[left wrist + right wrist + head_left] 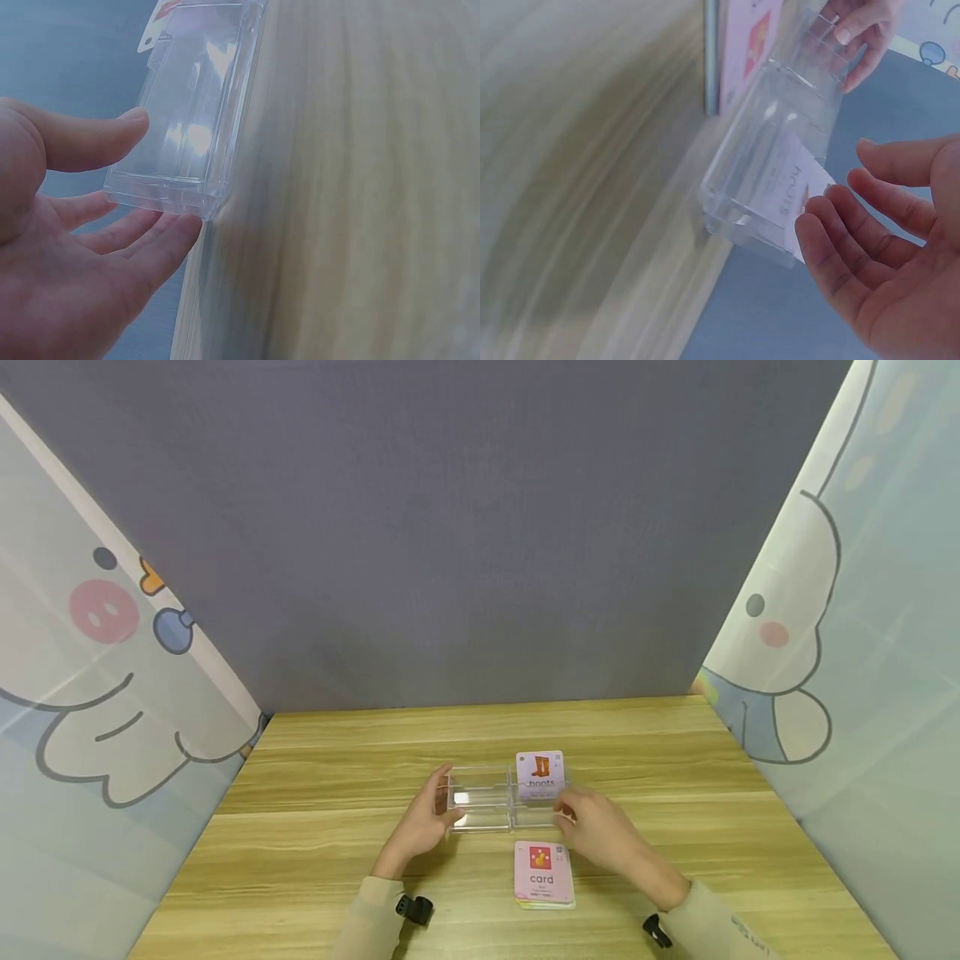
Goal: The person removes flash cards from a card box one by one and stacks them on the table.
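A clear plastic card holder (482, 817) with stepped compartments lies on the table. At its left end my left hand (422, 823) grips it, thumb at the near corner and fingers round the end wall (161, 199). A boots card (540, 770) leans in the right rear compartment, its lower part seen through the plastic. My right hand (598, 828) is at the holder's right end, fingers loosely bent, with nothing between thumb and fingertips (810, 225). Just in front of the holder lies a stack of cards (543, 878), a pink one marked "card" on top.
The wood-grain table (315, 860) runs back to a grey panel (480, 543). Cartoon-printed curtains (97, 635) hang at both sides. Each wrist wears a small black device (415, 910) below the sleeve cuff.
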Action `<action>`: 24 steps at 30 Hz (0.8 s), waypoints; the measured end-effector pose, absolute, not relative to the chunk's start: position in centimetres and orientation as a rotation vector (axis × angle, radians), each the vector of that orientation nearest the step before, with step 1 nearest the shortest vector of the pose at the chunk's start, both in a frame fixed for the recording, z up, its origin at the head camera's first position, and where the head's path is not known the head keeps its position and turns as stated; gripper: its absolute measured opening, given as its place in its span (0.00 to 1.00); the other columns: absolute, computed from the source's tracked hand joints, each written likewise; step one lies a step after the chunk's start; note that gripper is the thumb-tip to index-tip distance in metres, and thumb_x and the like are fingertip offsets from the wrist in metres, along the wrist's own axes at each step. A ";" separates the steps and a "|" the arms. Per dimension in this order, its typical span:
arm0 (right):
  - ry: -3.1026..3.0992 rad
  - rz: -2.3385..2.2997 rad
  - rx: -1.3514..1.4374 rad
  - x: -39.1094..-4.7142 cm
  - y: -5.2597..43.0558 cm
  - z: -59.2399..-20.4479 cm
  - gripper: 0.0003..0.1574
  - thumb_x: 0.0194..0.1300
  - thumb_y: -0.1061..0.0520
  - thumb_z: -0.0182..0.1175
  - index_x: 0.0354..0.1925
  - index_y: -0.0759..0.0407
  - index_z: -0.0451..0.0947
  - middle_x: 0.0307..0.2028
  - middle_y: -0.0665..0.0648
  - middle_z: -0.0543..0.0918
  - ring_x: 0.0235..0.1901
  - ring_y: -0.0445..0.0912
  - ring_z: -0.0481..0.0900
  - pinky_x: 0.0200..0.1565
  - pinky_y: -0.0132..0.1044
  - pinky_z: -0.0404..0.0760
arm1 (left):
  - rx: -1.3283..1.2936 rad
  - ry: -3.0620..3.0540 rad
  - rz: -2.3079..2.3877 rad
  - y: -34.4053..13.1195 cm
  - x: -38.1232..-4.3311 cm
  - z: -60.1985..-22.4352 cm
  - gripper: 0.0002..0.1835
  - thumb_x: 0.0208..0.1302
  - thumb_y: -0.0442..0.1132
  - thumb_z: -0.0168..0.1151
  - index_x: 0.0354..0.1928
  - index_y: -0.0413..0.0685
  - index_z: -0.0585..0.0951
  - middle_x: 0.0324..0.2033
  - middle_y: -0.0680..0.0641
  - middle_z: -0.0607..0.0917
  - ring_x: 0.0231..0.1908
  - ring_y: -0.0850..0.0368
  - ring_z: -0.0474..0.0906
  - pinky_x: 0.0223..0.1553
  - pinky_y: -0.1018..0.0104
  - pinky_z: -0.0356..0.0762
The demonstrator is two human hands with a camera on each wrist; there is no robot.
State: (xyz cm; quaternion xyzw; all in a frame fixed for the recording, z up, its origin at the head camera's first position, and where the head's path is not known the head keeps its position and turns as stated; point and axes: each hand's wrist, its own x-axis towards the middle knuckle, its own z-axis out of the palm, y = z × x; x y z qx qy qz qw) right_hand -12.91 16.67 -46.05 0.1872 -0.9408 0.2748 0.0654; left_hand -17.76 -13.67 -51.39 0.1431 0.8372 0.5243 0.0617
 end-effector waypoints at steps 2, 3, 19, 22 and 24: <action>-2.838 0.848 0.563 -13.0 16.6 -45.8 0.05 0.62 0.62 0.71 0.37 0.55 0.84 0.30 0.43 0.77 0.29 0.36 0.72 0.29 0.28 0.75 | 0.428 2.531 1.584 -13.7 -17.7 -51.3 0.42 0.70 0.32 0.64 0.79 0.40 0.53 0.69 0.29 0.66 0.68 0.28 0.64 0.67 0.35 0.65; -2.837 0.854 0.564 -13.1 16.6 -45.8 0.05 0.62 0.62 0.71 0.36 0.55 0.83 0.30 0.43 0.76 0.29 0.37 0.72 0.29 0.28 0.75 | 0.427 2.528 1.586 -13.7 -17.6 -51.3 0.42 0.70 0.32 0.64 0.79 0.40 0.53 0.69 0.29 0.66 0.68 0.28 0.64 0.67 0.35 0.65; -2.773 0.827 0.535 -14.4 16.4 -44.7 0.06 0.62 0.61 0.71 0.36 0.53 0.83 0.34 0.47 0.81 0.36 0.42 0.78 0.39 0.38 0.83 | 0.442 2.527 1.578 -13.7 -17.5 -51.3 0.42 0.71 0.32 0.63 0.79 0.40 0.52 0.70 0.29 0.65 0.69 0.29 0.63 0.68 0.35 0.65; -2.746 0.819 0.541 -14.7 16.5 -44.4 0.05 0.63 0.61 0.71 0.37 0.55 0.83 0.35 0.49 0.82 0.37 0.45 0.80 0.41 0.41 0.84 | 0.450 2.525 1.580 -13.7 -17.6 -51.3 0.42 0.71 0.32 0.63 0.79 0.40 0.52 0.70 0.29 0.65 0.69 0.29 0.63 0.68 0.35 0.64; -2.734 0.815 0.543 -14.8 16.6 -44.2 0.05 0.62 0.61 0.71 0.37 0.56 0.83 0.36 0.51 0.83 0.38 0.46 0.81 0.41 0.42 0.85 | 0.456 2.526 1.579 -13.7 -17.6 -51.2 0.42 0.71 0.32 0.63 0.79 0.40 0.51 0.70 0.29 0.65 0.69 0.29 0.63 0.68 0.35 0.64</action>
